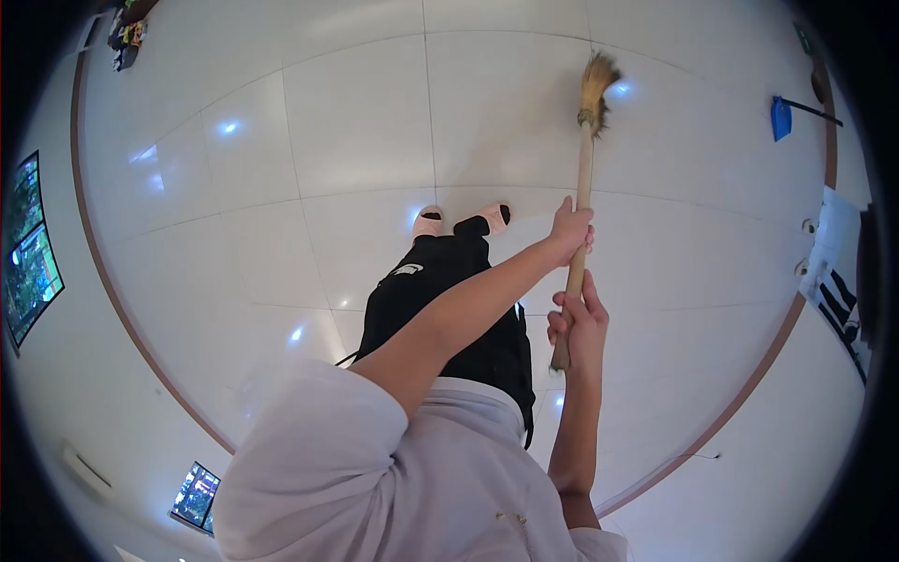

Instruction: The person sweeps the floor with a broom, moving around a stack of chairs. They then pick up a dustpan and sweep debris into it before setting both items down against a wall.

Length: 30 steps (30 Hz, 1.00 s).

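A broom (584,164) with a pale wooden handle and a straw-coloured bristle head (596,86) slants out to my right, its bristles at the tiled floor. My left hand (569,232), reaching across my body, is wrapped around the middle of the handle. Lower down, close to the handle's end, my right hand (584,328) grips it with a finger stretched along the shaft. Pink slippers (428,222) are on my feet, left of the bristle head.
Glossy white tiles (365,122) cover the floor, bordered by a brown strip along the walls. A blue dustpan (781,119) with a dark handle stands at the right wall. Windows (36,248) show on the left. A dark bundle of items (126,37) sits at the far left.
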Each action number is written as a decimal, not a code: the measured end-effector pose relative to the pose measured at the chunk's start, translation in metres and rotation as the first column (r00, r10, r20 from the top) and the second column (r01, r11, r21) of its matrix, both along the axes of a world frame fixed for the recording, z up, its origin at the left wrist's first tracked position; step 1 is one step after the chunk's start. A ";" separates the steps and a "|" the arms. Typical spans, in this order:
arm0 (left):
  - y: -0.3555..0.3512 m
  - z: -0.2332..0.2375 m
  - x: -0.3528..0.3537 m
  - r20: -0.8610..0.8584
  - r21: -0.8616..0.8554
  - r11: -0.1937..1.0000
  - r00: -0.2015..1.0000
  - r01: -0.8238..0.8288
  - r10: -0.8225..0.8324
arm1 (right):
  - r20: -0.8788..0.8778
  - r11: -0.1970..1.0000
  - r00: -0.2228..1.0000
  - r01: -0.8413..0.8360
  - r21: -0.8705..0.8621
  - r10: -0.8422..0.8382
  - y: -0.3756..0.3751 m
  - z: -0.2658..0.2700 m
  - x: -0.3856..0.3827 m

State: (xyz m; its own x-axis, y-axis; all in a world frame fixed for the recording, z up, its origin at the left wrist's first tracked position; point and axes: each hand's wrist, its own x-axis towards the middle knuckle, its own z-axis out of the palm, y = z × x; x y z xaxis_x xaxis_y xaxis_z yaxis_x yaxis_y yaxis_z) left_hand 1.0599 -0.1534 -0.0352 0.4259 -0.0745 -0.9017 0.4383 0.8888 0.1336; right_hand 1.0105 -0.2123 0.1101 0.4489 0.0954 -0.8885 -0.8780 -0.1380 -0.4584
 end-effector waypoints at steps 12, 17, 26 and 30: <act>0.228 0.065 -0.064 -0.090 0.526 0.807 0.926 -0.268 0.366 | -0.269 0.750 0.913 -0.059 0.659 0.308 0.165 -0.018 0.022; 0.310 -0.094 -0.081 -0.172 0.578 0.750 0.851 -0.321 0.497 | -0.314 0.715 0.822 -0.153 0.682 0.475 0.256 -0.147 0.052; 0.111 -0.097 0.157 -0.368 0.512 0.850 0.926 0.124 0.087 | -0.774 0.499 0.617 0.719 0.483 -0.140 0.057 -0.138 0.201; 0.025 -0.079 0.214 -0.081 0.274 0.946 0.984 0.174 -0.158 | -0.398 0.712 0.843 0.525 0.467 -0.361 0.002 -0.104 0.223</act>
State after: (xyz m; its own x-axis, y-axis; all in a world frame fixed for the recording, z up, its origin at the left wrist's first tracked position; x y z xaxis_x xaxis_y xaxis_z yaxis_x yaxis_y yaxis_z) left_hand 1.2735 -0.1287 -0.1144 0.3758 0.1186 -0.9191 0.5907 0.7335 0.3362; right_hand 1.2336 -0.2107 0.0058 0.3273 0.4412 -0.8356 -0.8653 0.4953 -0.0775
